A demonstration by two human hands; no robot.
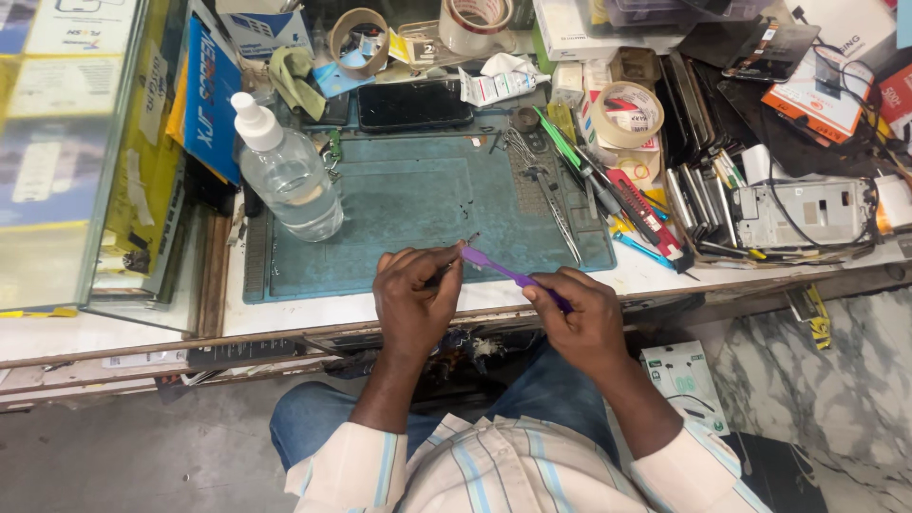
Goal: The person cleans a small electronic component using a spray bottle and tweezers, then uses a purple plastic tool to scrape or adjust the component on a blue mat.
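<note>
My left hand (415, 296) pinches a small dark part at the near edge of the teal work mat (408, 204). A thin purple plastic pry tool (503, 270) is gripped in my right hand (576, 318). Its flat tip points left and touches the small part at my left fingertips. Both hands hover over the front edge of the white bench. The small part is mostly hidden by my fingers.
A clear spray bottle (285, 171) stands on the mat's left. Tweezers (551, 195), screwdrivers and a red cutter (641, 204) lie to the right. A dark phone (413, 104), tape rolls (627, 114) and a phone frame (807, 214) crowd the back and right.
</note>
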